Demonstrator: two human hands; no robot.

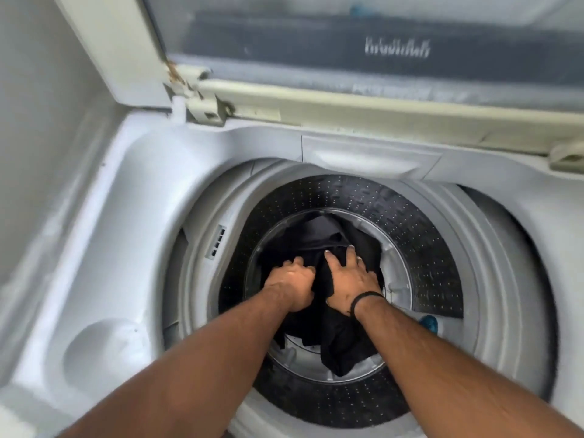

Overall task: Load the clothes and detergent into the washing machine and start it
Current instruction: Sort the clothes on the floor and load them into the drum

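Note:
I look down into an open top-loading washing machine [132, 191]. Its perforated dark drum [407, 222] holds black clothes [341, 339] that lie at the bottom. Both my arms reach into the drum. My left hand [292, 279] has its fingers curled down into the black fabric and grips it. My right hand [350, 276], with a black band on the wrist, lies with spread fingers pressing on the clothes. No detergent is in sight.
The machine's lid [347, 42] stands raised at the back, with a rusty hinge [189, 90] at its left. A small blue object [429, 322] sits at the drum's right rim. A grey wall [31, 121] is on the left.

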